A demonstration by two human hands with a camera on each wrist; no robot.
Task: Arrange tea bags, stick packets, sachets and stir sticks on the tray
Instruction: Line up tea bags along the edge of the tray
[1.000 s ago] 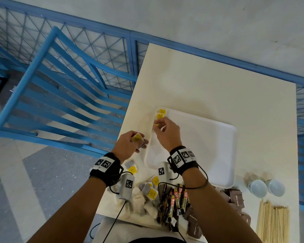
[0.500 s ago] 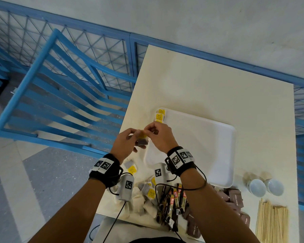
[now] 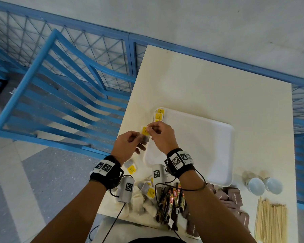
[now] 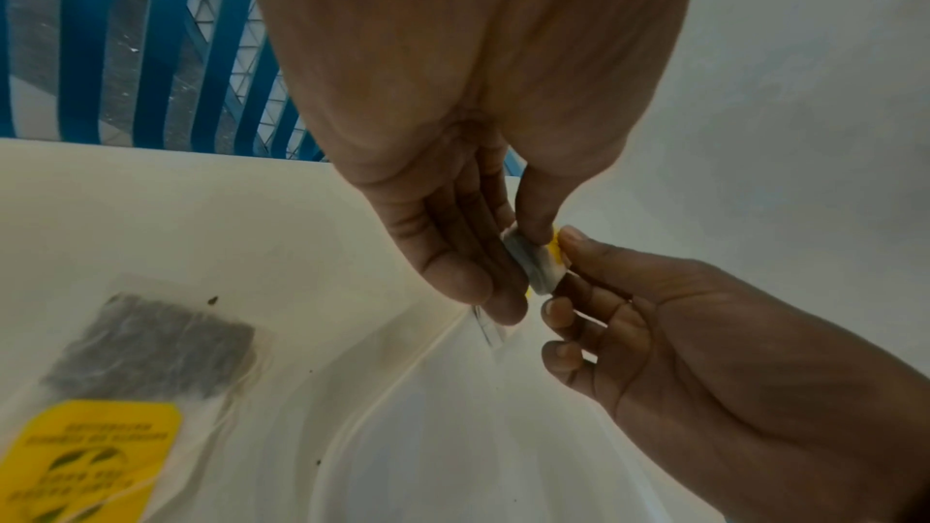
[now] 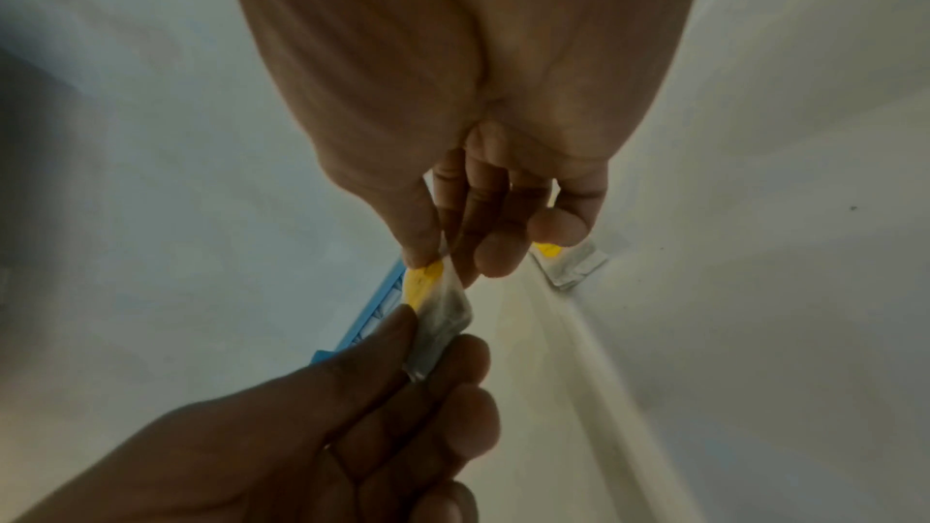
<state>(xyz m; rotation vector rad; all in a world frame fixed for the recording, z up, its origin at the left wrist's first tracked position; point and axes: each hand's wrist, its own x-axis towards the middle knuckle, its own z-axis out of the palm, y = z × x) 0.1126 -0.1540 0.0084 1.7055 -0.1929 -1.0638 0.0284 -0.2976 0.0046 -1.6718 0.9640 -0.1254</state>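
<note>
Both hands hold one tea bag with a yellow tag just above the left rim of the white tray. My left hand pinches its lower part between thumb and fingers. My right hand pinches the top edge by the yellow tag. Placed tea bags lie in a column at the tray's far left corner. More tea bags, stick packets, brown sachets and wooden stir sticks lie along the near table edge.
Two small white cups stand right of the tray, near the sticks. One loose tea bag lies on the table by my left wrist. A blue railing runs along the table's left and far sides.
My right hand left the placed tea bags on the tray, came back to the left hand and took hold of the tea bag's top. Both hands now hold it, slightly raised.
</note>
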